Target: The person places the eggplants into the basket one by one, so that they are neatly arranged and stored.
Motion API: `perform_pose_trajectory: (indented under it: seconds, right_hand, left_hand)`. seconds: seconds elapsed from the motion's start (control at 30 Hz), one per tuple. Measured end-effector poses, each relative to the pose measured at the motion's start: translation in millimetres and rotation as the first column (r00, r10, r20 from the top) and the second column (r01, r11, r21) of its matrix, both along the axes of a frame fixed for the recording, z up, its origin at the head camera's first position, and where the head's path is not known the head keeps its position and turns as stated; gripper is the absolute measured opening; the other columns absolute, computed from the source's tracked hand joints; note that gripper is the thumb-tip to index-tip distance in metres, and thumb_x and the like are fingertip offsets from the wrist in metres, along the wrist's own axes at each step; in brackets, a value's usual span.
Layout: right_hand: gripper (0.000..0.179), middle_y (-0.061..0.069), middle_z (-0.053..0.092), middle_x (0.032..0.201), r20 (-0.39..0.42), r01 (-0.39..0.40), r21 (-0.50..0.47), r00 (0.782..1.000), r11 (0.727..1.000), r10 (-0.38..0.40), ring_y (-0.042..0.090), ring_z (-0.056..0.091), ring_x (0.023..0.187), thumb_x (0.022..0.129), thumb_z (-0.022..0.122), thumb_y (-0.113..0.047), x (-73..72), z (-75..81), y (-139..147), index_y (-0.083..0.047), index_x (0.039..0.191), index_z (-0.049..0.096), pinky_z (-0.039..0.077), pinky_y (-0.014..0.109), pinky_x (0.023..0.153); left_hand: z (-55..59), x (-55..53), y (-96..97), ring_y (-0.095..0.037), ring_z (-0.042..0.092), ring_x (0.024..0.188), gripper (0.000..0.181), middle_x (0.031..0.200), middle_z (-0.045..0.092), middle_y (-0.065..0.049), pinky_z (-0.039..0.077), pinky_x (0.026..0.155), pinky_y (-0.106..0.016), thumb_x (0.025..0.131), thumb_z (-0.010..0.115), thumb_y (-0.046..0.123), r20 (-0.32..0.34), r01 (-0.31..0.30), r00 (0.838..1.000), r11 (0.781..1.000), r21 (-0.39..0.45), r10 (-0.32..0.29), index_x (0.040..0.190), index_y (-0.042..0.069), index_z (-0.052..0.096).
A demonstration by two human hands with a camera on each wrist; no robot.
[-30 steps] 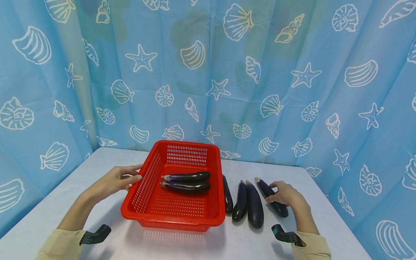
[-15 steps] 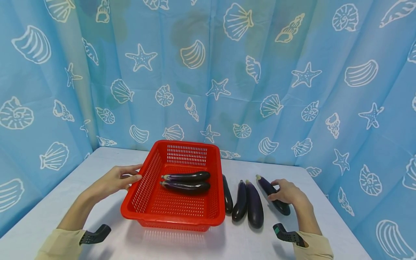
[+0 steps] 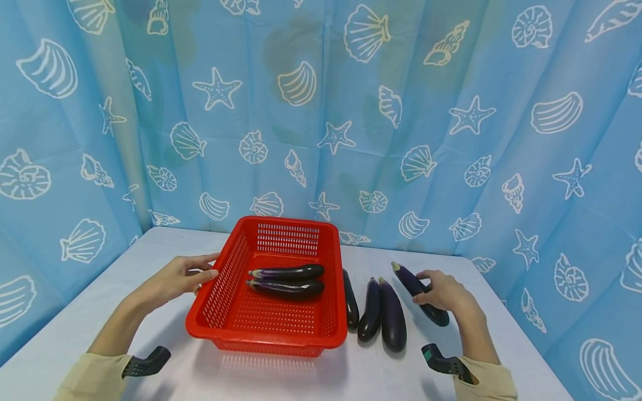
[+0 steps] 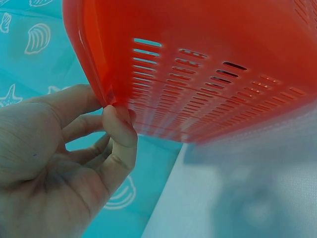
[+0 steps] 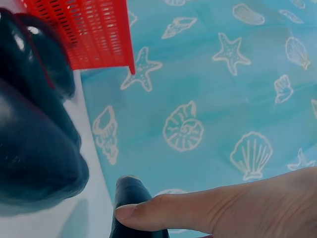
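I see low leftward path from right grip (image 3: 443, 292) and held eggplant (image 3: 408, 280) blocked by three loose eggplants (image 3: 370, 312) side by side, then right wall (image 3: 329, 303) of red plastic basket (image 3: 266, 337). Bare worktop (image 3: 371, 260) behind those three, up to curtain (image 3: 321, 184). Basket open from above; floor (image 3: 271, 318) free in front of two inner eggplants (image 3: 291, 288). Left grip (image 3: 180, 277) occupies left rim (image 3: 199, 306).

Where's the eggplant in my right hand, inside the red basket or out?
Out: the right hand grips the eggplant to the right of the red basket, with three other eggplants between them.
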State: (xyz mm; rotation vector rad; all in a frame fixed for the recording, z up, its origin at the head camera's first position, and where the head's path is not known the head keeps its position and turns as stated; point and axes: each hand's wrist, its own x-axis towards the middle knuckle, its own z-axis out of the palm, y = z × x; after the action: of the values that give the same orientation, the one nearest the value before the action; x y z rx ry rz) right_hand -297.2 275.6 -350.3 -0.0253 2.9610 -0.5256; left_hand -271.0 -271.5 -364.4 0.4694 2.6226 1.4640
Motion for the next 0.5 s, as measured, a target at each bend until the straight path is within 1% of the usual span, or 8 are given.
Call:
perform_pose_trajectory:
  seconds: [0.23, 0.5]
  right_hand:
    - [0.065, 0.026, 0.064, 0.111, -0.017, -0.003, 0.023, 1.000, 1.000, 0.004, 0.028, 0.061, 0.087, 0.083, 0.077, -0.025, 5.5, 11.5, -7.4, 0.000, 0.137, 0.050, 0.056, 0.052, 0.081]
    - [0.062, 0.026, 0.064, 0.112, -0.038, -0.027, 0.029, 0.999, 0.999, 0.028, 0.029, 0.060, 0.089, 0.084, 0.076, -0.024, 11.5, 18.1, -17.3, -0.001, 0.137, 0.051, 0.056, 0.051, 0.080]
  left_hand:
    - [0.6, -1.4, -1.0, -0.026, 0.064, 0.104, 0.065, 0.127, 0.065, -0.020, 0.057, 0.079, -0.035, 0.096, 0.062, 0.032, 0.009, 0.017, 1.000, 1.000, 0.006, -0.017, 0.149, 0.003, 0.039]
    - [0.7, -0.9, -1.4, -0.026, 0.064, 0.103, 0.065, 0.125, 0.064, -0.022, 0.058, 0.080, -0.037, 0.096, 0.062, 0.030, 0.004, 0.020, 1.000, 1.000, 0.011, -0.020, 0.150, 0.002, 0.038]
